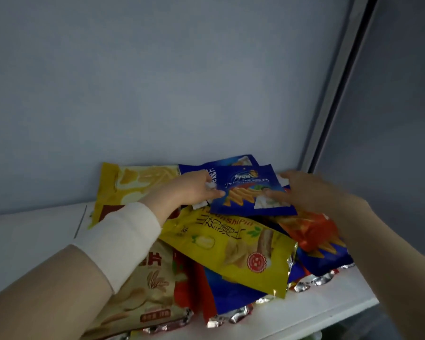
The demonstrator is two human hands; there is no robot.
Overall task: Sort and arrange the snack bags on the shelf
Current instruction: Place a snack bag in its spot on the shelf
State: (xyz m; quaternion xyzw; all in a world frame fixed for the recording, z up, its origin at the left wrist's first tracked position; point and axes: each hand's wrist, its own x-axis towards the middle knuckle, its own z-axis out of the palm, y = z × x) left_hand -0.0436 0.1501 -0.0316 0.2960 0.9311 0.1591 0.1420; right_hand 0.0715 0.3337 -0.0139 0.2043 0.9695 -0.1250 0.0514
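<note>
The blue bag (pixel 250 192) lies atop the pile (pixel 231 249) near the shelf's (pixel 35 231) back edge. The left hand (pixel 194 190) pinches its left edge and the right hand (pixel 312 192) holds its right. It is probably light, crinkly and slippery, so the flat seams should give the best hold.

Printed on yellow bag (pixel 231 246): "山药", partial "shiPin"; on beige bag (pixel 145 290): "片"; blue bag (pixel 250 192) lettering blurred.

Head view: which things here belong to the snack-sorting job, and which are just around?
Job: small blue foil snack bag, pinched by left hand and right hand; yellow foil chip bag; orange foil bag; beige chip bag; white shelf.
Just there: pale blue back wall; grey frame post; white wrist wrap.
</note>
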